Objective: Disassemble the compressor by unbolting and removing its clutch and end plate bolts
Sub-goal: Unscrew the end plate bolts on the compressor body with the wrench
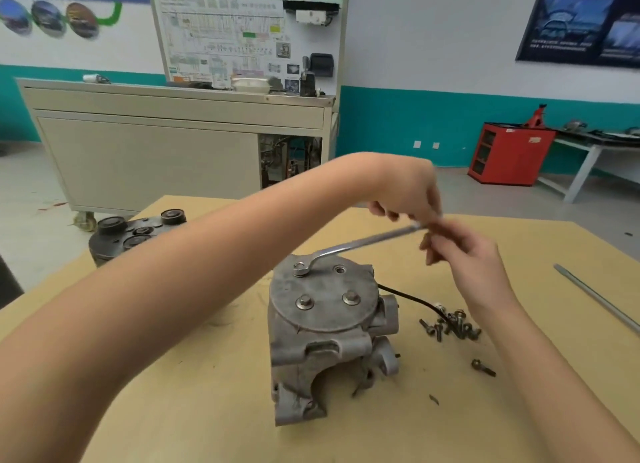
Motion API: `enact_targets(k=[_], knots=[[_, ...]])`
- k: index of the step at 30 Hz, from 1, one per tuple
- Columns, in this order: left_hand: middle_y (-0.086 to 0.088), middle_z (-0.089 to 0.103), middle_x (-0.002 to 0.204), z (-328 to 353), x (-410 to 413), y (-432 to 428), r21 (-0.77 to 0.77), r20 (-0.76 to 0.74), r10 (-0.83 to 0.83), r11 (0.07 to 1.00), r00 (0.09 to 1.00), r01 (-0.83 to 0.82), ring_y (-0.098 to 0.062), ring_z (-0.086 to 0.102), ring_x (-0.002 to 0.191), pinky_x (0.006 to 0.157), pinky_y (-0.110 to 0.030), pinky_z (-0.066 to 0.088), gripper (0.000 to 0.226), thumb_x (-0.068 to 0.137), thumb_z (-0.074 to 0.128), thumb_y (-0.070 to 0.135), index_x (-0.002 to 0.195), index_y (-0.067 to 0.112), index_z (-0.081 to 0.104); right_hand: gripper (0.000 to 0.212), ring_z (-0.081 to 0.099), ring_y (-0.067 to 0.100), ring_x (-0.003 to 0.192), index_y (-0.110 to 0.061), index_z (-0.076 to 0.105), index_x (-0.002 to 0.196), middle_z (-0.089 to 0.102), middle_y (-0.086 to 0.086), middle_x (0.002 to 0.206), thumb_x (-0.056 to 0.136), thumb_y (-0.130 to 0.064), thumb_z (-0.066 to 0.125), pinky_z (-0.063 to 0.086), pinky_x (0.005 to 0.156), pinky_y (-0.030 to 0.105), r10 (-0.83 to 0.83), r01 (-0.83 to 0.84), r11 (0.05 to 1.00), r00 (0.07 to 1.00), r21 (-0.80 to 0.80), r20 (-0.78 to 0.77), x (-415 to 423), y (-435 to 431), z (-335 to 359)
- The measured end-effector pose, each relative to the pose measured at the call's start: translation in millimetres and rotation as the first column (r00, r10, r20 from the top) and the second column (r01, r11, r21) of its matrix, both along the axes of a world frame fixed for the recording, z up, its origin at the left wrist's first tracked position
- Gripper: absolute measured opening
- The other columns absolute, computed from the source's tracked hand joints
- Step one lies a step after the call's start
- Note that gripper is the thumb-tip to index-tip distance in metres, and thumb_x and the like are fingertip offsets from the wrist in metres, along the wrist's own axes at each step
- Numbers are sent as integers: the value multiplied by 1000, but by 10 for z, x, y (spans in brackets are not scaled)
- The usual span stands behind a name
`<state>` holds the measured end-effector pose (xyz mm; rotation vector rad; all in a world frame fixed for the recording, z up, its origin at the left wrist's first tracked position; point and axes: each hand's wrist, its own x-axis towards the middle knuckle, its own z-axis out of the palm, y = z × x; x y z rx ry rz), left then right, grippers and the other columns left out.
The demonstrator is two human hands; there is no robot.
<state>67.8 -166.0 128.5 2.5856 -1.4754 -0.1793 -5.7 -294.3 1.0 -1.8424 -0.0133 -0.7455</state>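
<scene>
Wrench (363,243) ringed on an end plate bolt (300,268), handle slanting up and away to the right.
My left grip (405,199) curls over the handle's far tip. My right grip (460,255) meets it there, though blur hides whether it clasps. The grey, scuffed compressor (325,341) stands upright mid-table (207,393), nearer me and left of both.

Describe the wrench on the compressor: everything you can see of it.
The wrench is a bright silver metal ring spanner with a cranked neck. Its ring end sits over a bolt at the far left of the compressor end plate. The straight handle slants up to the right. The left hand grips its far end from above. The right hand reaches its tip, blurred.
</scene>
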Motion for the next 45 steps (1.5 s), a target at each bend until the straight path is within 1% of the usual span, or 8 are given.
enact_targets(k=[6,12,14,21,29,36,40,45], knots=[[-1,59,71,-238,990,485,-176,44,474,870,879,-460,-10,56,59,51,-20,42,23,92,63,24,101,3,66,26,57,3,78,-28,67,102,61,-12,93,90,-6,61,39,70,7,-277,159,864,942,-477,-188,-486,-280,-569],[-4,61,67,-401,1290,1141,-179,-7,648,748,761,-639,-13,50,53,45,-21,37,27,87,69,33,87,6,66,100,1,-7,141,-63,-1,138,-3,-34,150,60,-77,60,12,112,20,225,-390,786,903,-480,-366,-481,301,-474],[-3,59,68,-406,1262,1138,-246,-5,643,742,766,-624,-14,54,60,52,-24,40,26,87,68,35,82,10,64,95,2,0,143,-59,6,140,-6,-25,154,63,-75,60,13,114,27,216,-327,721,944,-611,-250,-407,524,-323],[0,53,66,-481,1189,811,-307,55,643,739,764,-600,-18,53,64,66,-33,41,30,93,62,38,84,9,59,65,55,32,119,-6,65,116,60,12,126,74,-56,60,47,95,54,131,74,581,974,-811,183,-367,738,-266],[-5,50,71,-556,1259,583,-228,122,628,771,768,-594,-18,53,64,51,-25,38,9,99,49,10,92,6,51,66,52,32,124,-11,56,129,53,9,135,79,-55,54,43,96,59,-42,53,588,998,-807,35,-344,556,-295],[-2,61,62,-325,1376,983,-189,19,661,739,750,-647,-6,59,46,31,-16,36,26,92,64,21,72,7,55,68,48,28,124,-18,52,133,47,2,141,78,-57,50,41,99,58,-39,-12,690,998,-724,-53,-338,533,-327],[5,63,55,-284,1245,1391,-215,120,689,721,715,-659,-4,62,48,56,-24,45,26,86,71,32,70,12,63,69,45,27,125,-19,51,134,46,2,142,77,-58,50,38,101,59,-31,-15,711,998,-703,-52,-328,535,-331],[6,70,71,-470,710,2129,-309,-161,612,714,774,-628,-4,66,59,49,-16,44,7,85,71,27,82,22,69,66,45,27,125,-18,52,133,47,5,140,76,-50,56,36,101,62,-16,2,721,1000,-693,-13,-315,528,-365]])
